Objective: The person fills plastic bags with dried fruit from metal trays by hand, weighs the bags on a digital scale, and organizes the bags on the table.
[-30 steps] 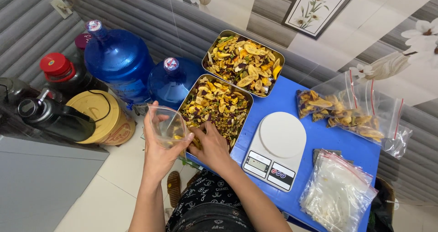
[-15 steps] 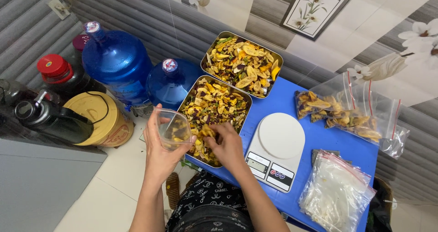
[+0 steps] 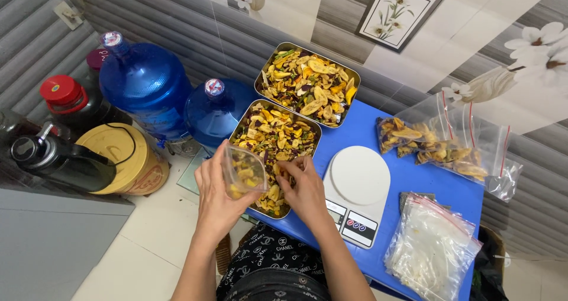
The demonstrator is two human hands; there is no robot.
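Both forearms are bare — no sleeves, no wristwear or rings visible. Left hand (image 3: 217,200) and right hand (image 3: 306,193): uncovered. Lower garment — black fabric with a repeating white printed pattern.

Seen from above, a person's left hand (image 3: 216,197) holds a small clear bag (image 3: 244,174) partly filled with mixed dried fruit chips, its mouth tilted toward the near metal tray (image 3: 275,153). The right hand (image 3: 305,188) rests in that tray, fingers (image 3: 290,168) among the chips. A second full tray (image 3: 307,83) sits behind it. Both stand on a blue bench (image 3: 426,185), beside a white kitchen scale (image 3: 355,191), filled bags (image 3: 441,147) and a stack of empty bags (image 3: 432,248). Two blue water jugs (image 3: 148,85) stand on the floor at left.
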